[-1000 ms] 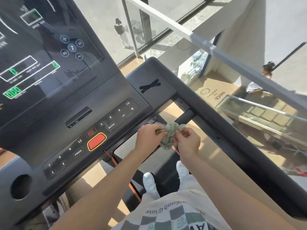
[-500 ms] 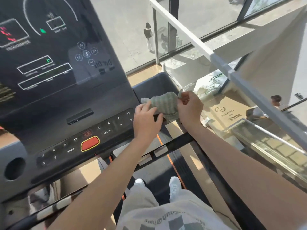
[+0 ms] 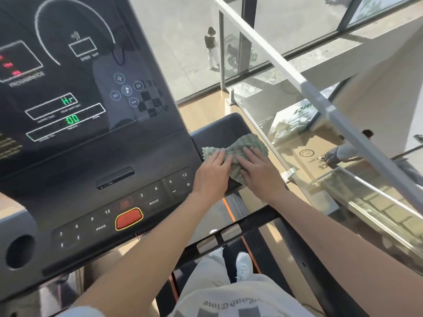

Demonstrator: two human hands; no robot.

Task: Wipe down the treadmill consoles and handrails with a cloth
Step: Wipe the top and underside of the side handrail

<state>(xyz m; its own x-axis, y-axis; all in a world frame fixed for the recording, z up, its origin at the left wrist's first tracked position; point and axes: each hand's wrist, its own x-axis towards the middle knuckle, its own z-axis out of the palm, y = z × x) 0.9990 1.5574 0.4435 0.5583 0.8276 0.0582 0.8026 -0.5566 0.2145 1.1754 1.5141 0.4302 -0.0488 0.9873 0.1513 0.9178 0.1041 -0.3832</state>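
A: Where's the cloth rn?

B: Crumpled green-and-white knobbly cloth (image 3: 238,148) sits centre-right of frame, on the dark plastic side tray (image 3: 219,128) at the right end of the black treadmill console (image 3: 96,175).

A: Hands?

B: Both on it. Left hand (image 3: 212,173) lies palm down, fingers nearly straight & close together, tips on the cloth's left part. Right hand (image 3: 259,171) same deal: flat, fingers stretched out, pressing the cloth's right & lower part. Neither is curled round it; they're spread flat on top, not gripping. The two hands lie side by side w/ a strip of cloth showing between them, thumbs near each other.

A: Anything else near?

B: Just left of the left hand, console keys marked 9, 12, +/-, then MODE; the red oval stop button w/ yellow rim (image 3: 128,218) is lower centre-left. Dark display panel (image 3: 68,76) w/ green digits fills upper left. Black handrail bar (image 3: 256,217) crosses under both forearms, lower centre. White shoes (image 3: 243,266) on the belt at bottom centre. Glass balustrade w/ a pale rail (image 3: 320,99) runs diagonally along the right side.
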